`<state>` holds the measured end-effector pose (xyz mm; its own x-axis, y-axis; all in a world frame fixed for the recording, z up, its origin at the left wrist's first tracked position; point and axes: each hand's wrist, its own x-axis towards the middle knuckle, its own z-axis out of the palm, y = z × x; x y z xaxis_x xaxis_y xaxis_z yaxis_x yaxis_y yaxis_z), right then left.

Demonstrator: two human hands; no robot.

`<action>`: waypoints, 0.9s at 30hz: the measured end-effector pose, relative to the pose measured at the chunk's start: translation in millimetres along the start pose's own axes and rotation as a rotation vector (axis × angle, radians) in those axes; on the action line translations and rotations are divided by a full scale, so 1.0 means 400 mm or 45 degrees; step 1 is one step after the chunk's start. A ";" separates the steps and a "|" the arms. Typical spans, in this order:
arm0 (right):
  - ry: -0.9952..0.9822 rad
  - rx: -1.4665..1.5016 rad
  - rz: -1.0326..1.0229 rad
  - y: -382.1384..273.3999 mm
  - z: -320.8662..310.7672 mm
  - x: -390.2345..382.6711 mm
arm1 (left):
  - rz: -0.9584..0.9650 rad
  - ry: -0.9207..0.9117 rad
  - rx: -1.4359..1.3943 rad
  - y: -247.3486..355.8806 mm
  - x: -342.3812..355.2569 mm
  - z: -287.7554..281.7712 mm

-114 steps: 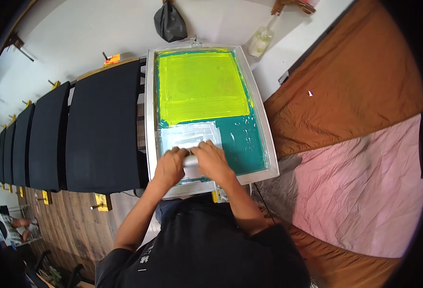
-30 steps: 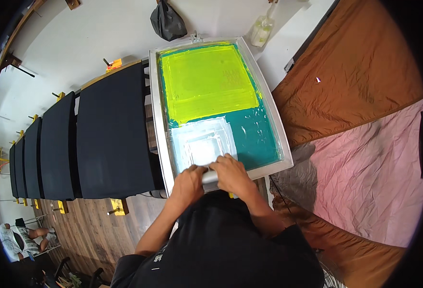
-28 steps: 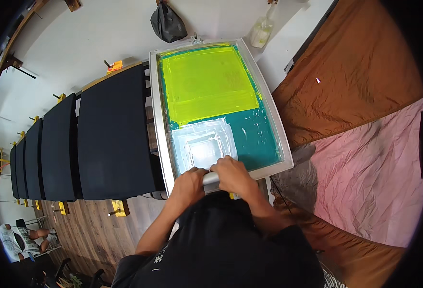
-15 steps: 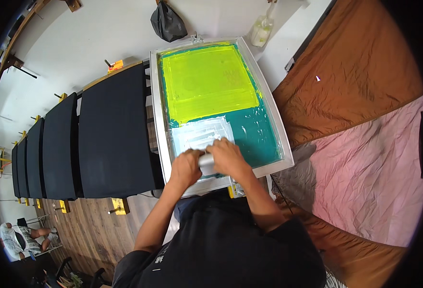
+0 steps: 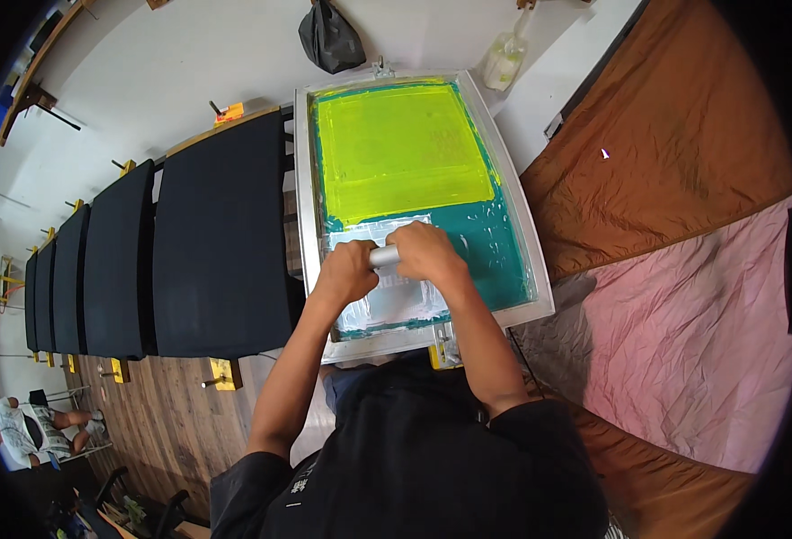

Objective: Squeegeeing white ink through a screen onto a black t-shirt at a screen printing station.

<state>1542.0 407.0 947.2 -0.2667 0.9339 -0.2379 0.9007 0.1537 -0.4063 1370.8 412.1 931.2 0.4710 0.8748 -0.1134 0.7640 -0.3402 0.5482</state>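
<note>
My left hand (image 5: 349,268) and my right hand (image 5: 426,251) are both closed round the silver squeegee handle (image 5: 384,256), one on either side. The squeegee crosses a patch of white ink (image 5: 369,305) in the lower left of a screen in a pale metal frame (image 5: 536,265). A large yellow-green patch (image 5: 405,148) fills the upper part of the screen, and teal mesh (image 5: 486,260) shows at the right. The blade is hidden under my hands and the handle.
Black padded boards (image 5: 221,234) form a row leftward. Brown (image 5: 656,117) and pink (image 5: 683,332) cloths lie at right. A dark bag (image 5: 328,36) and clear bag (image 5: 504,58) hang behind. A seated person (image 5: 41,427) is low at left, beside the wooden floor (image 5: 162,422).
Both hands have pushed the squeegee from the screen's near edge up toward the middle, below the yellow-green patch. More of the near part of the white ink now shows.
</note>
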 end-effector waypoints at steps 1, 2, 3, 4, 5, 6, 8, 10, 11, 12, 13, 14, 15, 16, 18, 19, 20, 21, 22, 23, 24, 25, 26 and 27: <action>-0.008 -0.011 -0.017 0.006 0.000 0.003 | 0.043 0.020 0.025 0.001 -0.004 0.006; 0.060 -0.030 -0.053 0.008 0.021 -0.009 | 0.074 0.043 0.052 -0.004 -0.014 0.014; 0.128 -0.047 -0.091 0.001 0.048 -0.035 | 0.059 0.080 0.030 -0.003 -0.043 0.031; 0.132 -0.041 -0.073 -0.011 0.072 -0.059 | 0.048 0.106 -0.007 0.000 -0.071 0.044; 0.136 -0.016 -0.072 -0.017 0.088 -0.087 | 0.037 0.083 -0.037 0.012 -0.098 0.046; 0.142 0.010 -0.065 -0.026 0.095 -0.115 | 0.053 0.076 -0.072 0.022 -0.124 0.050; 0.109 0.070 -0.002 -0.048 0.103 -0.179 | 0.066 0.027 -0.122 0.033 -0.169 0.061; 0.098 0.090 -0.020 -0.061 0.109 -0.219 | 0.052 -0.045 -0.147 0.048 -0.210 0.054; 0.099 0.092 -0.020 -0.060 0.097 -0.219 | 0.042 -0.110 -0.130 0.051 -0.213 0.050; -0.026 0.085 -0.034 -0.054 0.080 -0.209 | 0.031 -0.176 -0.112 0.057 -0.215 0.044; -0.152 0.079 -0.049 -0.047 0.067 -0.193 | -0.025 -0.228 -0.075 0.059 -0.196 0.032; -0.170 0.069 -0.047 -0.037 0.064 -0.169 | 0.005 -0.224 -0.071 0.041 -0.174 0.036; -0.131 0.031 -0.053 -0.032 0.055 -0.141 | 0.033 -0.219 -0.065 0.024 -0.149 0.033; -0.095 -0.007 -0.060 -0.028 0.047 -0.110 | 0.043 -0.138 -0.049 0.012 -0.120 0.023; 0.066 -0.017 -0.069 -0.015 0.039 -0.026 | 0.099 -0.023 -0.058 -0.019 -0.039 -0.001; 0.070 -0.017 -0.059 -0.010 0.030 -0.006 | 0.066 -0.037 -0.064 -0.021 -0.017 -0.013; -0.008 0.008 -0.038 -0.015 0.018 0.007 | 0.015 -0.048 -0.072 -0.024 -0.011 -0.019; -0.086 0.031 -0.016 -0.017 0.015 0.014 | 0.020 -0.071 -0.057 -0.031 -0.008 -0.012; -0.095 0.031 -0.015 -0.014 0.028 0.011 | 0.016 -0.075 -0.063 -0.035 -0.014 -0.005; -0.010 0.011 -0.048 -0.015 0.048 0.003 | 0.045 -0.022 -0.063 -0.039 -0.026 0.004; 0.076 -0.009 -0.081 -0.018 0.067 -0.008 | 0.074 0.032 -0.063 -0.038 -0.041 0.012; 0.105 0.007 -0.061 -0.025 0.085 -0.025 | 0.065 0.075 -0.088 -0.031 -0.065 0.020; 0.131 0.024 -0.045 -0.039 0.098 -0.044 | 0.059 0.112 -0.122 -0.031 -0.087 0.030; 0.114 0.028 -0.035 -0.047 0.103 -0.061 | 0.054 0.124 -0.125 -0.023 -0.104 0.033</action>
<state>1517.5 368.2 924.3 -0.2587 0.9547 -0.1473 0.8855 0.1735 -0.4310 1350.1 374.1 920.0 0.4532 0.8914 -0.0102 0.6951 -0.3462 0.6300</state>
